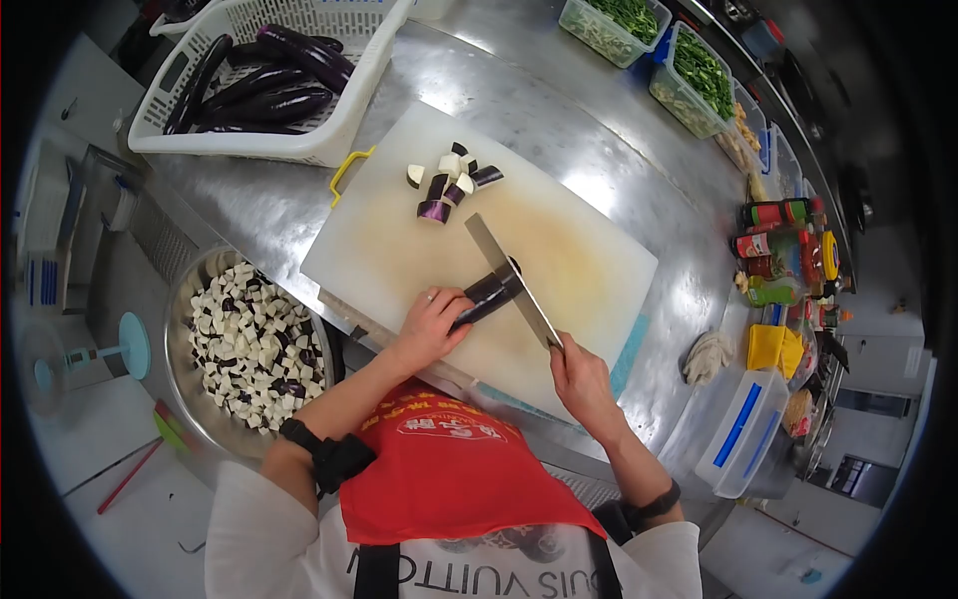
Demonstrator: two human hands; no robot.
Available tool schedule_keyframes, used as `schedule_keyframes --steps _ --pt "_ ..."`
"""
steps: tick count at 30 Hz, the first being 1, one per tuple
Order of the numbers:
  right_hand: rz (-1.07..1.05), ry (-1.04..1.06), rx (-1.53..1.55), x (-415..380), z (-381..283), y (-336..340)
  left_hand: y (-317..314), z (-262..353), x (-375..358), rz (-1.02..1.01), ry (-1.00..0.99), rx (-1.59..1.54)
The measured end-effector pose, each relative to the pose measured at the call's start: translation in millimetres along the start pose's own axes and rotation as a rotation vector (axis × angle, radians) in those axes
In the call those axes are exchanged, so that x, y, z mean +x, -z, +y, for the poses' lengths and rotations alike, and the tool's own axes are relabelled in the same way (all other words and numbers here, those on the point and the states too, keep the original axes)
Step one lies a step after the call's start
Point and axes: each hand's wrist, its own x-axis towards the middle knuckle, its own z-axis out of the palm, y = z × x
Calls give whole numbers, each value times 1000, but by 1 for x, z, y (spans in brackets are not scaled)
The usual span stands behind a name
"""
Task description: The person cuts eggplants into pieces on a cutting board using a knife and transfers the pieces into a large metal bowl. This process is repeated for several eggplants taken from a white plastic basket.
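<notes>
My left hand (435,324) is closed around one end of a dark purple eggplant (489,296), pressing it on the white cutting board (584,250). My right hand (581,377) grips the handle of a cleaver (514,282). The broad blade crosses the eggplant near its far end, a short way from my left fingers. Farther up the board lies a small pile of cut eggplant chunks (439,188), white inside with purple skin.
A metal bowl (180,364) of eggplant cubes stands at the left. Whole eggplants fill a white plastic basket (344,140) at the upper left. Containers of chopped greens (703,72), bottles (778,240), a cloth (707,357) and a clear lidded box (740,429) line the right side.
</notes>
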Motion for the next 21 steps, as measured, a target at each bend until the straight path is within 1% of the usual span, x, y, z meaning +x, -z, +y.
schedule_keyframes --steps 2,4,7,8,11,14,16,19,21 --pt "-34 8 -9 -4 -4 1 -3 -1 -2 21 6 -8" --pt "-81 -1 -39 -1 -2 -12 -5 -3 -2 16 8 -20" --pt "-13 21 -14 13 4 -33 0 0 -2 6 0 -27" --pt "-12 16 -8 12 4 -33 3 1 -2 -2 -6 -27" --pt "-3 17 4 10 -3 -17 8 0 -16 77 19 -35" --pt "-46 26 20 -8 -13 -6 13 -9 -31 9 18 -46" --pt "-101 30 -4 -10 -14 -10 11 -11 -31 18 16 -62" --pt "-85 15 32 7 -7 -37 12 -11 -32 29 19 -95" --pt "-84 14 22 13 -10 -38 15 -11 -33 26 15 -109"
